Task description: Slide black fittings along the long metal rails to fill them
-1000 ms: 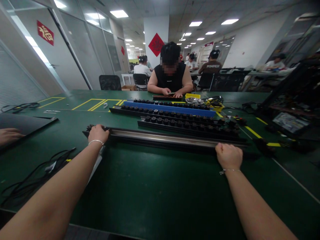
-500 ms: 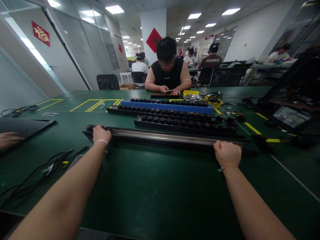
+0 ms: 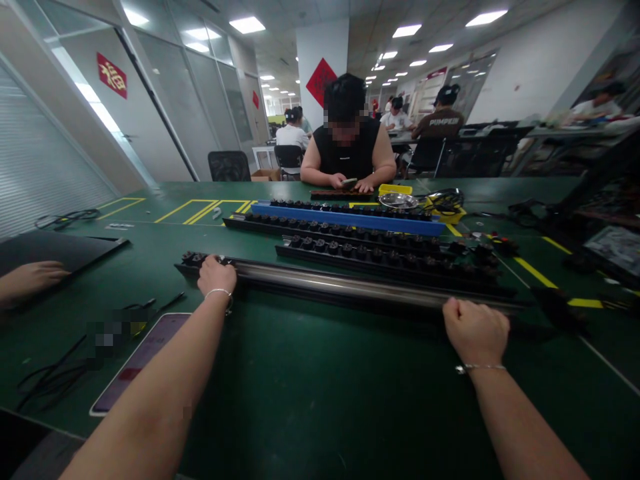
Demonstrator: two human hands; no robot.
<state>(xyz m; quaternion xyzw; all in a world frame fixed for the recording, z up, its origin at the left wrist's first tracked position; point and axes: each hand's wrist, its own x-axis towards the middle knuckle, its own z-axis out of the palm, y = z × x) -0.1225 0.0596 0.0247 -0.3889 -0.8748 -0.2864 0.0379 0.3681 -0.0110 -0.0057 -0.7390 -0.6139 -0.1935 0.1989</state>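
Observation:
A long black socket strip with a metal-grey side (image 3: 340,285) lies across the green table (image 3: 310,393) in front of me. My left hand (image 3: 216,275) is closed over its left end, fingers wrapped round it. Near the right end my right hand (image 3: 475,331) grips the same strip in a fist. Both wrists wear thin bracelets. Behind it lie two more black strips full of sockets (image 3: 380,257) and a blue strip (image 3: 350,217).
A phone (image 3: 143,360) and black cables (image 3: 55,373) lie at my left. Another person's hand (image 3: 30,279) rests by a dark panel (image 3: 55,245). A person sits opposite; a metal dish (image 3: 398,200), yellow tray and dark equipment stand right.
Both hands stay closed on the long strip; the view has shifted a little, so hands and strip sit lower and further right. The phone at my left shows more fully now.

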